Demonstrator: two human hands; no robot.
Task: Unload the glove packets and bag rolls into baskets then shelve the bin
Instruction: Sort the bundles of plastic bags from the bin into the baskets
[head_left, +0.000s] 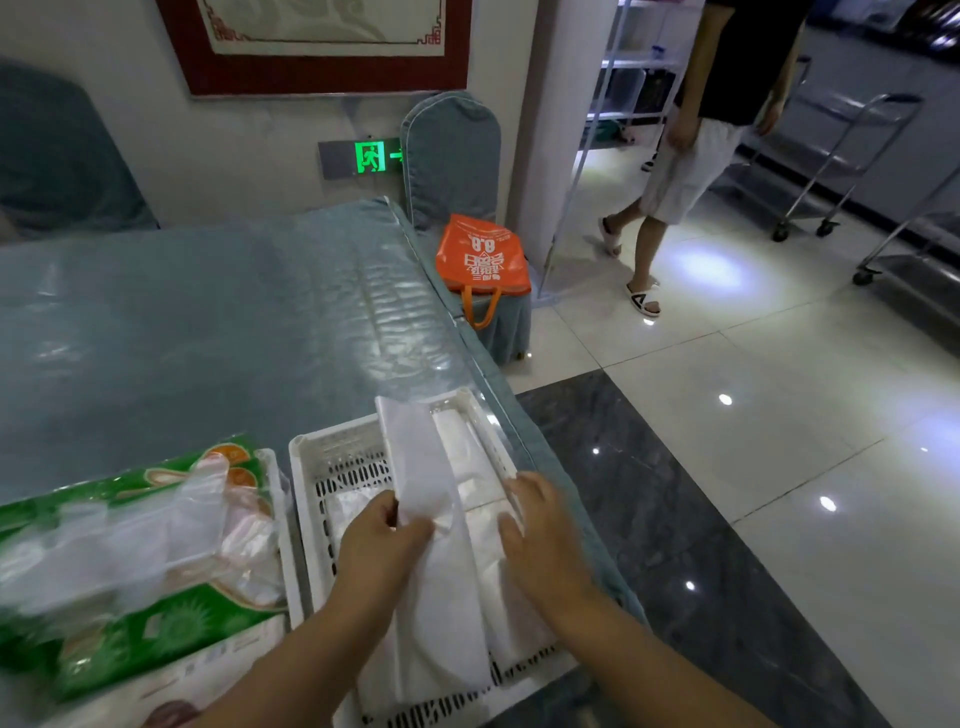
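A white slotted basket (332, 457) stands at the table's near right corner, with several flat white bag packets (467, 467) lying in it. My left hand (382, 545) grips a long white packet (421, 478) that stands tilted over the basket. My right hand (540, 535) rests with curled fingers on the packets at the basket's right side. To the left lie green glove packets (156, 623) with loose clear plastic gloves (130, 540) on top, in a second white basket whose rim (275, 499) shows.
The table (208, 322) has a blue cloth under clear plastic, and its right edge runs beside the basket. An orange bag (483, 260) sits on a covered chair. A person (691, 145) walks on the tiled floor near steel trolleys (841, 156).
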